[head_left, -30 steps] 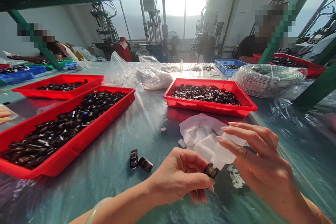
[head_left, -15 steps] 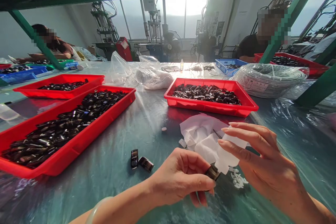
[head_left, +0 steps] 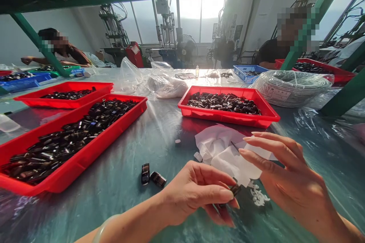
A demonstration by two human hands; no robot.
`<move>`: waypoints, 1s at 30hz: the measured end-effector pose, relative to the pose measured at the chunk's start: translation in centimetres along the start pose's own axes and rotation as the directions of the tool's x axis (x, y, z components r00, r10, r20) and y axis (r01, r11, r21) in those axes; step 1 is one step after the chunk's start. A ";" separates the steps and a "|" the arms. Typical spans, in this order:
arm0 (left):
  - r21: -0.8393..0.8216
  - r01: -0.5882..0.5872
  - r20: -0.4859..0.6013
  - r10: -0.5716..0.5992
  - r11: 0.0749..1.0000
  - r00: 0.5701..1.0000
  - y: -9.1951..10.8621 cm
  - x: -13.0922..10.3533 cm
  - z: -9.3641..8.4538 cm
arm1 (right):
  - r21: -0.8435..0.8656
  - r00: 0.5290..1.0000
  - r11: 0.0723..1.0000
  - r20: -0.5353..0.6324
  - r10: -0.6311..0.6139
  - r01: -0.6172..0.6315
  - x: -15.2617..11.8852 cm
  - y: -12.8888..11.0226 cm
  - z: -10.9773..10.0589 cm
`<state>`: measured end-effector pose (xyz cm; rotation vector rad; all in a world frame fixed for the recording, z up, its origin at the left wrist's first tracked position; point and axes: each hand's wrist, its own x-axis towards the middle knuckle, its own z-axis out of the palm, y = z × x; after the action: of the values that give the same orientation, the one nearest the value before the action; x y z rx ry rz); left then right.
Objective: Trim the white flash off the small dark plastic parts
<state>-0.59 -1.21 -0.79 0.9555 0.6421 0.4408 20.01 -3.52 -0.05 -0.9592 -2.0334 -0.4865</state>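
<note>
My left hand (head_left: 202, 193) pinches a small dark glossy part (head_left: 235, 189) between thumb and fingers, low in the view right of centre. To its right, my right hand (head_left: 288, 171) hovers with fingers spread; a thin dark tool (head_left: 234, 146) shows at its index fingertip, its far end over a crumpled white sheet (head_left: 219, 148). Small white pieces (head_left: 258, 194) lie in a pile between the hands. Two dark parts, one upright in view (head_left: 145, 174) and one slanted (head_left: 158, 179), rest left of my left hand.
Red trays of dark parts stand at the left (head_left: 85, 159), back left (head_left: 65, 100) and centre right (head_left: 228, 115). A wrapped cable coil (head_left: 291, 89) lies behind right, beside a green post (head_left: 346, 87). Clear plastic bags (head_left: 168, 85) are at the back. Two people sit beyond.
The dark part in my left hand has turned and is more covered by the fingers. My right hand has barely shifted. The person at the far left has stretched out an arm.
</note>
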 end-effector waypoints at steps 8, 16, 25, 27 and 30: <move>-0.080 -0.048 -0.119 0.038 0.996 0.992 -0.2 0.4 0.5 | -0.027 1.000 0.999 0.003 0.022 -0.022 -0.1 -0.3 0.4; -0.127 -0.086 -0.177 0.063 0.988 0.982 -0.3 0.5 0.7 | -0.043 0.998 0.997 -0.021 0.058 -0.059 -0.3 -0.5 0.5; -0.127 -0.087 -0.168 0.065 0.988 0.984 -0.4 0.4 0.6 | 0.004 0.998 0.998 -0.004 0.057 -0.057 -0.6 -0.2 0.6; -0.118 -0.089 -0.165 0.069 0.989 0.984 -0.4 0.3 0.6 | 0.012 0.998 0.998 -0.007 0.061 -0.061 -0.6 -0.1 0.5; -0.112 -0.090 -0.162 0.071 0.990 0.984 -0.4 0.2 0.6 | 0.027 0.998 0.998 -0.013 0.061 -0.061 -0.6 -0.2 0.4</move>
<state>0.04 -1.65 -0.95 0.8409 0.7143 0.6246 19.90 -3.65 -0.75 -0.9959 -1.9874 -0.4310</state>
